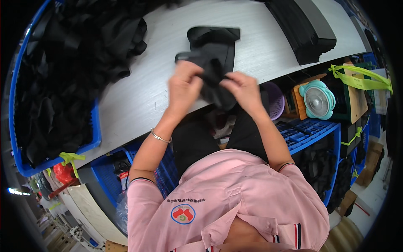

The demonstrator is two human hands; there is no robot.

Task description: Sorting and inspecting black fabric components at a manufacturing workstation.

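- One pink shirt [252, 189] front sits nearest, yours; your black trousers [195, 145] are just beyond it, legs under the table edge.
- Your left forearm wears a silver bangle [159, 136] near the wrist.
- Your left hand [184, 82]: thumb and fingers closed on the left side of a black fabric piece [215, 77]. Motion blur there; exact finger placement can't be read.
- Your right hand [245, 90]: thumb and index finger pinching the right side of the same piece, other fingers curled in.
- Piece position: between your two hands, touching both, over the near table edge. Its lower end hangs toward your lap; the middle is bunched and blurred.
- Flat black fabric [216, 37] lies on the table just past your hands, behind the held piece. Can't tell if it's the same piece or a separate one.
- Purple basket [276, 101]: below the table edge, right of your right hand, not touching it.
- White table [142, 103] spreads under and beyond the work.
- Blue crate [97, 126]: left of your left hand, well apart, heaped with black fabric pieces [75, 71].
- Teal fan [318, 100]: off to your right, past the basket.
- Long black stack [300, 31]: far right of the tabletop, well away from both hands.
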